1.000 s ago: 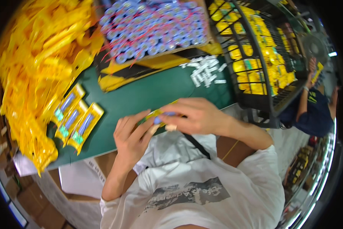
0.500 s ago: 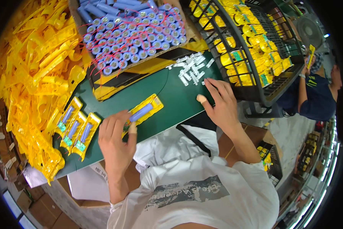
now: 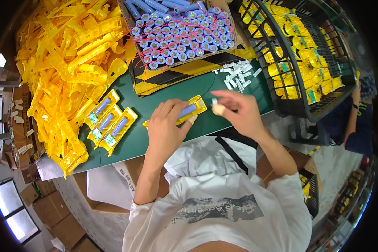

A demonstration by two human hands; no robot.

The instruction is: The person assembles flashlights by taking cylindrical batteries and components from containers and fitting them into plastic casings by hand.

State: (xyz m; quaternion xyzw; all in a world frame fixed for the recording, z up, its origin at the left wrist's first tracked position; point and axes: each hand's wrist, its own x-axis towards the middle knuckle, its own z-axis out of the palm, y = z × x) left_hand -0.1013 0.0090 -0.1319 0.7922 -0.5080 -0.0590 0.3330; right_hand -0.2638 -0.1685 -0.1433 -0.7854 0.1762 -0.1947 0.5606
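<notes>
My left hand (image 3: pixel 169 124) lies over a yellow plastic shell half (image 3: pixel 201 105) on the green table, its fingers closed round the near part. In the shell sits a blue cylindrical battery cell (image 3: pixel 187 111), partly hidden by my fingers. Just right of it, above the table, my right hand (image 3: pixel 241 114) pinches a small white plastic piece (image 3: pixel 214 101) between thumb and fingers. Behind that hand lies a loose pile of similar white pieces (image 3: pixel 238 75). To the left, three yellow shells (image 3: pixel 121 129) with blue cells and green circuit boards rest side by side.
A heap of yellow shells (image 3: pixel 71 63) covers the left side. At the back, a cardboard box (image 3: pixel 128 31) holds blue cells with red wires. A black crate (image 3: pixel 296 94) of yellow assemblies stands right, with another person (image 3: pixel 357 122) beyond it.
My right hand has left the white pile with one piece and come toward the shell. My left hand stays on the shell. The whole view has shifted, scene moving rightward.
</notes>
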